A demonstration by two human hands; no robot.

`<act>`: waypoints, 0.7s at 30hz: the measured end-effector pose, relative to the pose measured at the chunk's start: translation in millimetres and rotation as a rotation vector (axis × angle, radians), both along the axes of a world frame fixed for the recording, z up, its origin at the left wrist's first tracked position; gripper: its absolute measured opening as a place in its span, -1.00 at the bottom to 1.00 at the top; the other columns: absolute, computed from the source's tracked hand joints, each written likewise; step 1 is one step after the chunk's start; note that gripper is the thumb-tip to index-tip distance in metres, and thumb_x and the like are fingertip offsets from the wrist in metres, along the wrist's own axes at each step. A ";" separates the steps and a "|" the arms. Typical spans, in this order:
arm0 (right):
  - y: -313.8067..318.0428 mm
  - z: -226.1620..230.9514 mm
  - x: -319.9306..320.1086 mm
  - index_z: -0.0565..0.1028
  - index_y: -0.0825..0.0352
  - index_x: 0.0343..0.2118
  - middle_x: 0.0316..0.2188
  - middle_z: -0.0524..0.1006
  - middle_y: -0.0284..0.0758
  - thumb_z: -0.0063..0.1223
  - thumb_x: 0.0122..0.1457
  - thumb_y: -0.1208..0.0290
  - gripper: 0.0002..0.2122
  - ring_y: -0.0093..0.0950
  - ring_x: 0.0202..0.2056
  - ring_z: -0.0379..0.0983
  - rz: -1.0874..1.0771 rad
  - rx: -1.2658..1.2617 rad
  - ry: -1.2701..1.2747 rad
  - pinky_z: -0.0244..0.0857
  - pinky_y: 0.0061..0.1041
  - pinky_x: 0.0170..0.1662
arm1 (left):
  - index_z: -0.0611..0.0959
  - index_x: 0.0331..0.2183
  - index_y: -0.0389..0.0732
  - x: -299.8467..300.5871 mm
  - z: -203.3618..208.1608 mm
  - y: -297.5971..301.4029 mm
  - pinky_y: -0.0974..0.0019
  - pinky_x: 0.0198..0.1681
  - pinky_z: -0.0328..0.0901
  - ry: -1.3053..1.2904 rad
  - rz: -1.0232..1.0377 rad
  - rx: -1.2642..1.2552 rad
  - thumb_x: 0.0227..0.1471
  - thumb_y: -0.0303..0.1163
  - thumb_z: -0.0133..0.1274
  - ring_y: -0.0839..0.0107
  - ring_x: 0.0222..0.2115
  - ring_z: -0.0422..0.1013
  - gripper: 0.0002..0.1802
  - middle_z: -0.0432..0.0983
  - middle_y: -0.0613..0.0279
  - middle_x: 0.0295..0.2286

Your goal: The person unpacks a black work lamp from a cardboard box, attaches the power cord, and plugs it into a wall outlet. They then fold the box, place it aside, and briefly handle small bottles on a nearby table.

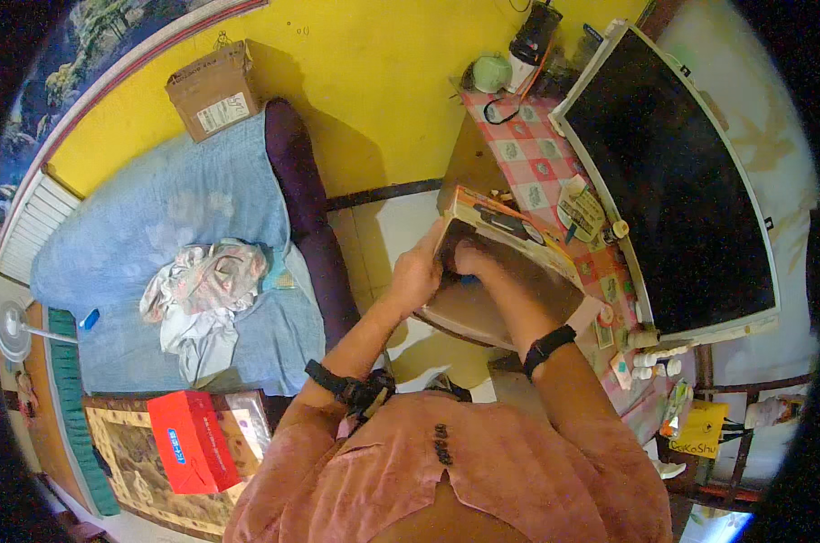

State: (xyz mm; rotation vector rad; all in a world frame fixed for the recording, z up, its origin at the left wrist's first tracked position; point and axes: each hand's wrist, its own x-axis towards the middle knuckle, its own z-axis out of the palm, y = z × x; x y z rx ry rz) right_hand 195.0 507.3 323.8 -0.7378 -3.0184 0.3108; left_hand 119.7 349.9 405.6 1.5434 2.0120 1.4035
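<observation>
An open cardboard box (541, 288) with a printed orange and white side is tilted in front of me, beside the table. My left hand (416, 275) grips its left edge, with the fingers partly out of sight. My right hand (467, 259) reaches into the box, its fingertips hidden in shadow. A small patch of something blue shows by that hand, too little to name.
To the right, a table with a red-and-white checked cloth (538, 163) bears a large dark screen (681, 190), a green round pot (492, 73) and banknotes (582, 210). At left, a blue-covered sofa (111, 244) holds crumpled cloth (213, 281) and a brown carton (213, 95). A red box (193, 443) stands nearer.
</observation>
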 end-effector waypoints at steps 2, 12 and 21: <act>-2.7 -13.4 1.4 0.36 0.32 -0.08 -0.04 0.33 -0.10 -0.05 -0.08 0.33 -0.58 -0.21 0.00 0.23 0.079 0.019 0.063 0.04 -0.33 0.09 | 0.14 0.09 -0.17 2.6 2.3 1.4 0.02 -0.29 0.26 -0.020 0.009 -0.028 -0.28 -0.62 -0.08 -0.17 -0.36 0.33 -0.22 0.37 -0.22 -0.28; 20.0 43.6 48.1 0.55 0.25 -0.51 -0.38 0.53 -0.24 0.02 -0.16 0.44 -0.88 -0.34 -0.27 0.46 -0.025 0.215 -0.518 0.33 -0.41 -0.23 | 0.14 0.09 -0.12 -34.2 9.5 -2.6 0.01 -0.39 0.29 0.089 0.308 -0.070 -0.28 -0.63 -0.09 -0.13 -0.42 0.37 -0.21 0.37 -0.17 -0.23; 30.1 32.0 47.5 0.48 0.27 -0.27 -0.33 0.50 -0.19 -0.05 -0.13 0.55 -0.72 -0.30 -0.29 0.44 -0.282 -0.078 0.032 0.32 -0.46 -0.22 | 0.09 0.12 -0.08 -15.9 2.3 9.3 0.09 -0.29 0.29 0.051 0.138 0.162 -0.30 -0.68 -0.13 -0.16 -0.31 0.34 -0.15 0.35 -0.18 -0.18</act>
